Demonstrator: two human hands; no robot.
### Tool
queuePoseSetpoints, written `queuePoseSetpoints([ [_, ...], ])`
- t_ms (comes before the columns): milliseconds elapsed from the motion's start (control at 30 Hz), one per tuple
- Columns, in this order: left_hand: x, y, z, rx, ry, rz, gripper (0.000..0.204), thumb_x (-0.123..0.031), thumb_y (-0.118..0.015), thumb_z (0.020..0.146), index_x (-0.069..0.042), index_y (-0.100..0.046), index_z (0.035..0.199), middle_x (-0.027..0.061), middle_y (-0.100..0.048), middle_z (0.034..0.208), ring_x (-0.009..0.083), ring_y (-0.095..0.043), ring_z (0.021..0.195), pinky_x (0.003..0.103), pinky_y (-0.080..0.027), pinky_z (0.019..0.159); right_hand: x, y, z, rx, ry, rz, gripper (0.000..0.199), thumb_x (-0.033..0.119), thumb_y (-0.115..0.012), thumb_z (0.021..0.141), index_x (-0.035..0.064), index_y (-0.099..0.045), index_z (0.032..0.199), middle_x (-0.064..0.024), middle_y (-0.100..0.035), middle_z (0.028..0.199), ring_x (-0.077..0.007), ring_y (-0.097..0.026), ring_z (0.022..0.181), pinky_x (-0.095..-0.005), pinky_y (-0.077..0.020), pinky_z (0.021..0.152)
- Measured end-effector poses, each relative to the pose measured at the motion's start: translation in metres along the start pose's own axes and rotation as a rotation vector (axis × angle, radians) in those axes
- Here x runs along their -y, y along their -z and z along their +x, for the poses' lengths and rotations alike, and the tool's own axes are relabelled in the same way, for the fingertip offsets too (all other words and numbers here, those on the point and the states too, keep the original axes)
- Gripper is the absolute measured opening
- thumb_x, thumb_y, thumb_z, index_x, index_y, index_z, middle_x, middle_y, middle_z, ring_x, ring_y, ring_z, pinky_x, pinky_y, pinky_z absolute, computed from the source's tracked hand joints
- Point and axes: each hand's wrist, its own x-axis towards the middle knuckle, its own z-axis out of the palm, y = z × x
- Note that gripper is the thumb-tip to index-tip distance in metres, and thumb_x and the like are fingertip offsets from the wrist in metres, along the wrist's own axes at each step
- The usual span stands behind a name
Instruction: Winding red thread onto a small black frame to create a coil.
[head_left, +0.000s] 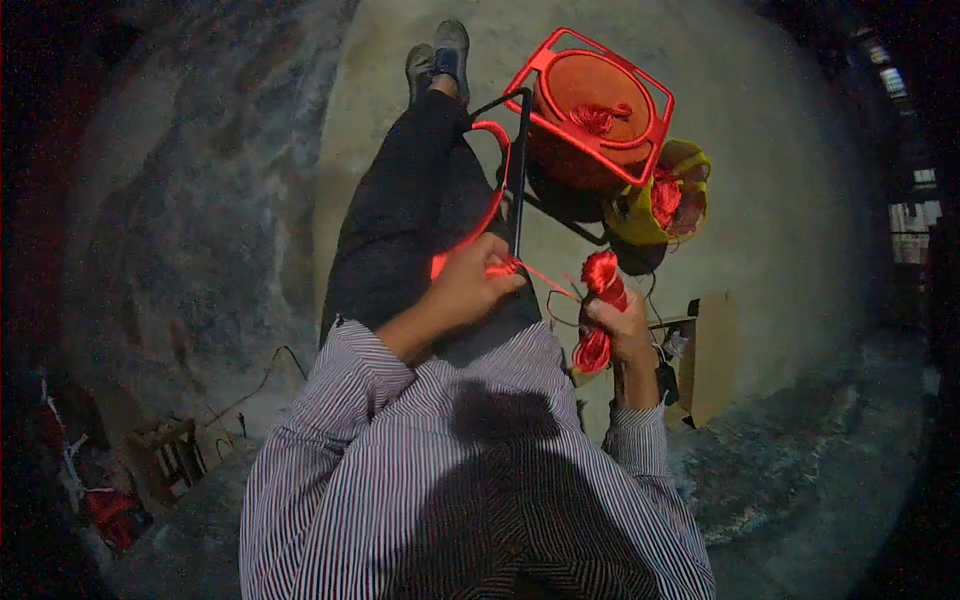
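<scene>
Across my lap lies a black metal frame (pixel 519 185) with a straight bar and a curved part. Red cord (pixel 497 200) covers the curved part. My left hand (pixel 470 285) is closed at the frame's near end, pinching red cord between thumb and fingers; the exact grip is partly hidden. A taut strand (pixel 548 281) runs from there to the right. At its other end my right hand (pixel 625 325) is wrapped round a shiny hank of red cord (pixel 604 280), whose looped lower end hangs below the fist.
Ahead to the right stands a round orange seat (pixel 575 80) inside a red frame, with a loose red cord bundle (pixel 597 119) on top. Beside it is a yellow bag (pixel 640 222) holding more red cord. A cardboard box (pixel 714 360) sits right of my hip. Wooden slats (pixel 170 455) lie far left.
</scene>
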Motion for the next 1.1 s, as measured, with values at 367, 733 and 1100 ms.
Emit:
queuePoseSetpoints([
  [367,-0.032,0.006,-0.016,-0.264,-0.367,0.387,0.041,-0.014,-0.075,0.069,-0.002,-0.054,0.102,0.0112,-0.058,0.090,0.0235,-0.058,0.090,0.034,-0.047,0.079,-0.042,0.005,0.004,-0.101,-0.025,0.387,0.028,0.025,-0.059,0.086,0.0003,-0.057,0.098,-0.0029,-0.057,0.070,-0.0126,-0.055,0.056,-0.0269,-0.0453,0.053],
  [733,-0.093,0.000,-0.039,0.019,-0.096,-0.644,0.040,-0.007,-0.064,0.077,-0.001,-0.051,0.115,0.0062,-0.056,0.099,0.0168,-0.055,0.096,0.031,-0.044,0.086,-0.020,-0.032,0.011,0.504,-0.056,0.449,0.044,0.034,-0.051,0.091,0.0003,-0.051,0.120,-0.0067,-0.061,0.095,-0.0121,-0.056,0.076,-0.0230,-0.0431,0.063],
  [1100,-0.030,0.026,0.025,0.068,-0.334,0.958,0.042,-0.005,-0.070,0.064,-0.005,-0.059,0.104,0.0144,-0.055,0.100,0.0330,-0.056,0.093,0.037,-0.047,0.079,-0.025,-0.042,0.098,0.190,0.507,-0.841,0.047,0.023,-0.070,0.068,0.0019,-0.057,0.108,-0.0157,-0.054,0.105,-0.0307,-0.055,0.100,-0.0382,-0.0434,0.087],
])
